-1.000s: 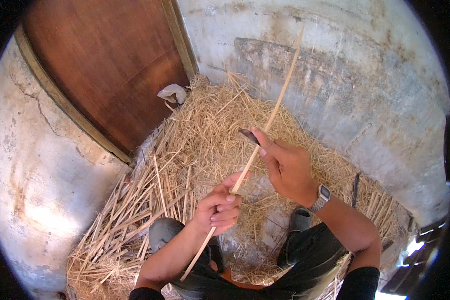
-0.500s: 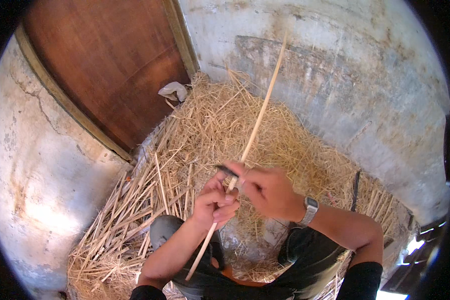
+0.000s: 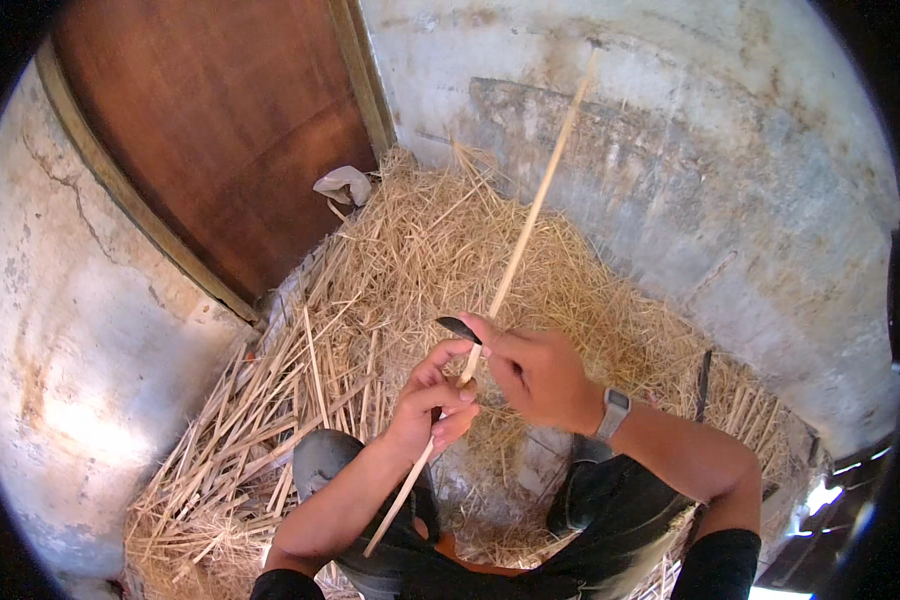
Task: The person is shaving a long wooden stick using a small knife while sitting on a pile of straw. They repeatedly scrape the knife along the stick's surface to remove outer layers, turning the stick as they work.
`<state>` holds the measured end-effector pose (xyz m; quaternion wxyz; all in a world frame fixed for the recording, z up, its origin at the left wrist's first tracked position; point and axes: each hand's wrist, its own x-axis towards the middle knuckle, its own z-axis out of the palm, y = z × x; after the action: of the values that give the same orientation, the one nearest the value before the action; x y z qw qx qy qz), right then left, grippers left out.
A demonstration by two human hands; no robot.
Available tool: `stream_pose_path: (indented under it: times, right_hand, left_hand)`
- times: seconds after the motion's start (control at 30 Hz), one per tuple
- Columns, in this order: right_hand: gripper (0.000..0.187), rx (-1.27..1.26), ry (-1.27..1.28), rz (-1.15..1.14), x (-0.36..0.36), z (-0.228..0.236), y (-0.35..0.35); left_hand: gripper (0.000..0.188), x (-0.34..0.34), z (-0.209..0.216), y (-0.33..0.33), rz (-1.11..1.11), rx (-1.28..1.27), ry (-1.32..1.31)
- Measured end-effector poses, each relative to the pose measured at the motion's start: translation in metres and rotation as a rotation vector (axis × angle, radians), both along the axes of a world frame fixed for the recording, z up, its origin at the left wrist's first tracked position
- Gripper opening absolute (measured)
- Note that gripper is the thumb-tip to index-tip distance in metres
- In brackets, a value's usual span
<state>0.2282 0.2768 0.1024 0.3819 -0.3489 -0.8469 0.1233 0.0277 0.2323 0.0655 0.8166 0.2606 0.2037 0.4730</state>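
A long, thin pale strip of wood or bamboo (image 3: pixel 538 200) slants from between my knees up toward the wall. My left hand (image 3: pixel 433 402) is closed round its lower part, fingers wrapped on it. Just above, my right hand (image 3: pixel 542 372) grips a knife whose dark, curved blade (image 3: pixel 460 329) lies across the strip, touching it. The knife's handle is hidden in my right fist. A watch (image 3: pixel 613 412) sits on my right wrist.
Pale shavings (image 3: pixel 410 240) heap up against the stained wall (image 3: pixel 690 170). Loose cut strips (image 3: pixel 235 430) lie at the left, below a brown door (image 3: pixel 220 120). A whitish bag (image 3: pixel 343 185) rests by the door frame. A dark, narrow bar (image 3: pixel 704 385) stands at the right.
The strip's far end has shifted slightly up and to the right. My right hand and the blade have moved a little up along the strip; the left hand keeps its hold.
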Motion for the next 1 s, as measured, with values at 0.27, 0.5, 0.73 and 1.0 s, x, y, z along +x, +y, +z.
stream_pose_path:
  times: [0.27,0.5,0.73,1.0]
  right_hand:
    - [0.031,-0.158,0.230,-0.289,0.046,-0.002,0.057]
    - [0.031,-0.108,0.108,0.017,0.007,-0.009,0.009]
    - [0.026,-0.118,0.303,-0.221,0.028,0.007,0.038]
    - [0.023,-0.086,0.042,0.063,-0.003,-0.008,-0.002]
  left_hand:
    - [0.066,0.003,0.001,-0.006,-0.143,0.006,-0.053]
    - [0.060,0.001,-0.011,-0.002,0.042,0.142,0.160]
    - [0.058,0.001,0.000,-0.004,-0.012,0.186,0.184]
    - [0.057,-0.001,0.002,-0.001,0.093,0.061,0.217]
